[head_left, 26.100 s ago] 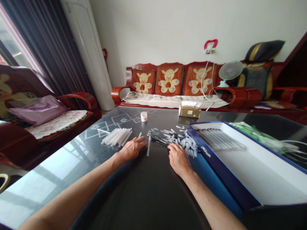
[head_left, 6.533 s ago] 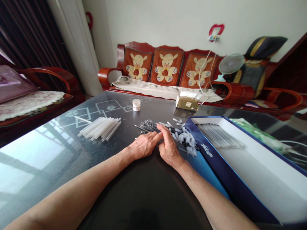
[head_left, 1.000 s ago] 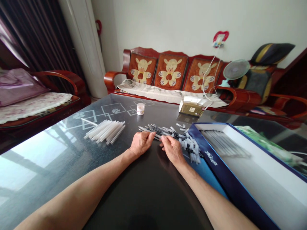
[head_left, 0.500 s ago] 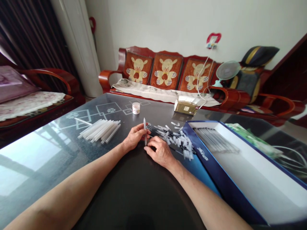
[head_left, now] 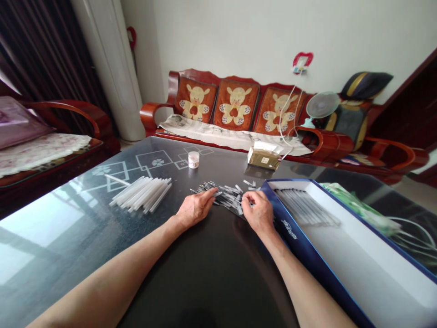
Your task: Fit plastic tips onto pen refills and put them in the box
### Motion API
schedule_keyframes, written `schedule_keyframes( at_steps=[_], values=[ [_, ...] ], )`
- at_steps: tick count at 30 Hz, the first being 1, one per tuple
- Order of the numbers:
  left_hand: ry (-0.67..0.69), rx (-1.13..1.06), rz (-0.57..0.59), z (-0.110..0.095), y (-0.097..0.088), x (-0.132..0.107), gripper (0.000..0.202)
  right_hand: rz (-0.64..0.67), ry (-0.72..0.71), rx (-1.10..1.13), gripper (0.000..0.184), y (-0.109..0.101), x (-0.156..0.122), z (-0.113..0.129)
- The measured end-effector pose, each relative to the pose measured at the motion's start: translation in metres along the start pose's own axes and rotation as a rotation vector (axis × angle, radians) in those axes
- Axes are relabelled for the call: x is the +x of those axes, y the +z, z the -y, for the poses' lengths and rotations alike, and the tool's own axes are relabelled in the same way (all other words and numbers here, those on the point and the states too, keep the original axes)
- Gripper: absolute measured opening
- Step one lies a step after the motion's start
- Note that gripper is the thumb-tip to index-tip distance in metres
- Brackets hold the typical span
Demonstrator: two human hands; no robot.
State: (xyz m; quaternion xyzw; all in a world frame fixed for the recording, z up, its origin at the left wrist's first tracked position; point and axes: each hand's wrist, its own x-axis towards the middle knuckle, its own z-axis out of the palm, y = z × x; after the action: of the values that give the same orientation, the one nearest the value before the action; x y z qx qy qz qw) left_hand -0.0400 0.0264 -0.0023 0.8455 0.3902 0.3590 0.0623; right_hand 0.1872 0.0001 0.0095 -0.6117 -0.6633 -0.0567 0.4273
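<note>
My left hand (head_left: 196, 209) is closed around a pen (head_left: 217, 194), whose pale pointed end shows past the fingertips; the rest of it is hidden. Just beyond lie dark, thin pen refills (head_left: 206, 186) in a loose heap. My right hand (head_left: 258, 212) has its fingers pinched together over the small clear-and-black pen caps (head_left: 235, 191), and covers part of that pile. What it grips, if anything, cannot be made out. To the left, a stack of white translucent pen barrels (head_left: 143, 193) lies on the dark table (head_left: 191, 282).
A blue box with a white inside (head_left: 362, 255) stands at the right, a row of clear pens (head_left: 303, 205) in its far end. Behind are a small white tub (head_left: 193, 160) and a tissue pack (head_left: 264, 157). A green plastic bag (head_left: 358, 207) lies right of the box.
My hands were together around an upright pen. Now they are apart: the right has moved right to the caps, and the left holds the pen lower and tilted.
</note>
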Motion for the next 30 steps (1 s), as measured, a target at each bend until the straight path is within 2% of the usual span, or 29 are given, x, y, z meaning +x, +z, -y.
schedule_keyframes(
  at_steps=[6,10,13,15,17,21,24,27,30],
  values=[
    [0.057,0.086,0.037,0.000,0.001,-0.001,0.029,0.242,-0.020,-0.320,0.016,-0.009,-0.003,0.009],
    [0.076,0.059,0.053,0.001,0.001,-0.001,0.027,0.294,-0.028,-0.377,0.013,-0.007,-0.006,0.012],
    [0.087,0.041,0.072,0.001,0.001,-0.002,0.026,0.277,-0.038,-0.336,0.012,-0.006,-0.005,0.010],
    [0.091,0.035,0.080,0.000,0.001,-0.002,0.028,0.230,-0.023,-0.229,0.011,-0.006,-0.003,0.011],
    [0.090,0.037,0.094,-0.001,0.000,-0.003,0.030,0.188,0.052,-0.009,0.013,-0.005,-0.001,0.014],
    [0.082,0.054,0.117,-0.004,-0.001,-0.004,0.036,0.238,0.410,0.655,0.030,0.005,-0.003,0.027],
    [0.088,0.046,0.111,-0.004,-0.001,-0.004,0.036,0.312,0.639,1.007,0.043,0.017,-0.009,0.034],
    [0.087,0.027,0.076,-0.003,-0.001,-0.004,0.035,0.382,0.725,1.158,0.044,0.024,-0.014,0.036],
    [0.080,0.004,0.008,-0.002,-0.001,-0.004,0.033,0.412,0.668,1.113,0.039,0.025,-0.016,0.034]
  ],
)
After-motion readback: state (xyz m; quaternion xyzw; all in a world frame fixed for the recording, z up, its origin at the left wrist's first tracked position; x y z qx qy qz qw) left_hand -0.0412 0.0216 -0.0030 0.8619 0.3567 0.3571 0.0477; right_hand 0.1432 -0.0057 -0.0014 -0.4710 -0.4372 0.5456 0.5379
